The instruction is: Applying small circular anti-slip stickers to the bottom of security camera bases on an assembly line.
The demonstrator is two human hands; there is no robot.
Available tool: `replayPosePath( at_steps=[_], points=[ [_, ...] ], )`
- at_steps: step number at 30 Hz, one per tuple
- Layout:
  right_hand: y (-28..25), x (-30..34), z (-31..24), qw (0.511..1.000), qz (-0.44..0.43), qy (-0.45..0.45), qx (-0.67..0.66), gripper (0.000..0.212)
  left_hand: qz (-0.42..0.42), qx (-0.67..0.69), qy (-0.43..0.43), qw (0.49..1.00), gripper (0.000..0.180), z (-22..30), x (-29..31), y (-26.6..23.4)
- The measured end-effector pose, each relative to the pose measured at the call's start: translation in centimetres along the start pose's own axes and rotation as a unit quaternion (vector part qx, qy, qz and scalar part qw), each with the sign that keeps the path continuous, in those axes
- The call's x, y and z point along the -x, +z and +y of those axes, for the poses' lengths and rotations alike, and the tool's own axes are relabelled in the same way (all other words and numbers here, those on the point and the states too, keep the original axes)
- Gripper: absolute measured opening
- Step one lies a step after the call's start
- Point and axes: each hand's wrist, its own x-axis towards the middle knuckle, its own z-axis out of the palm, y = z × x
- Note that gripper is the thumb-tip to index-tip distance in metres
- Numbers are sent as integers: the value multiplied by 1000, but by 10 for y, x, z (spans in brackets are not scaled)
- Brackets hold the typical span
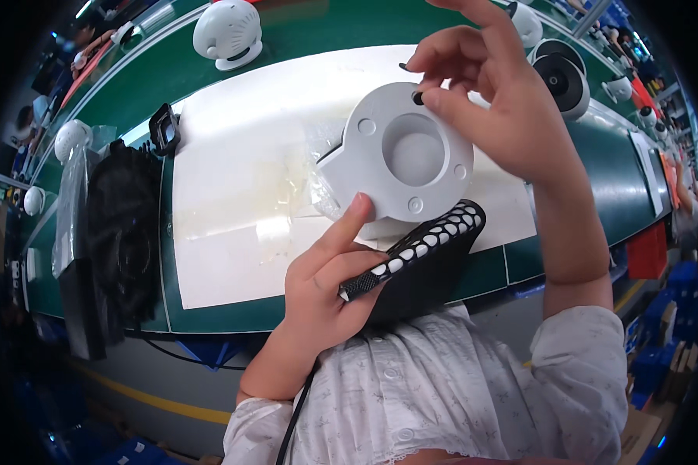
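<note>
A round white plastic base (pixel 362 159) with a large central recess and small round sockets around its edge lies underside up at mid-bench, some clear plastic bag (pixel 323 167) beside it. My left hand (pixel 327 279) is closed around a black sheet (pixel 434 239) patterned with white round spots, its outstretched finger touching the base's near left edge. My right hand (pixel 485 93) is over the base's far right rim, thumb against a small black round pad (pixel 418 98) there. Its fingers are spread apart, and a dark speck, too small to identify, shows at one fingertip.
A white sheet (pixel 225 232) covers the green bench top. A white round-headed device (pixel 227 32) stands at the back, with a black-and-white round unit (pixel 560 77) at back right. On the left lie a black plastic bag (pixel 124 225) and a small black frame (pixel 164 130).
</note>
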Motion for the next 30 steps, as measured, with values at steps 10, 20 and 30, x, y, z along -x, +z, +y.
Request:
replayPosePath(
  at_steps=[10,20,30],
  points=[
    [18,-6,-58,880,-56,367,297,64,-10,-24,-19,999,22,-7,10,0],
    [19,-23,-46,857,3,512,59,61,-40,-21,-17,999,23,-4,5,0],
    [26,-8,-48,900,-77,348,252,53,-47,-12,-28,998,24,-5,5,0]
  ],
)
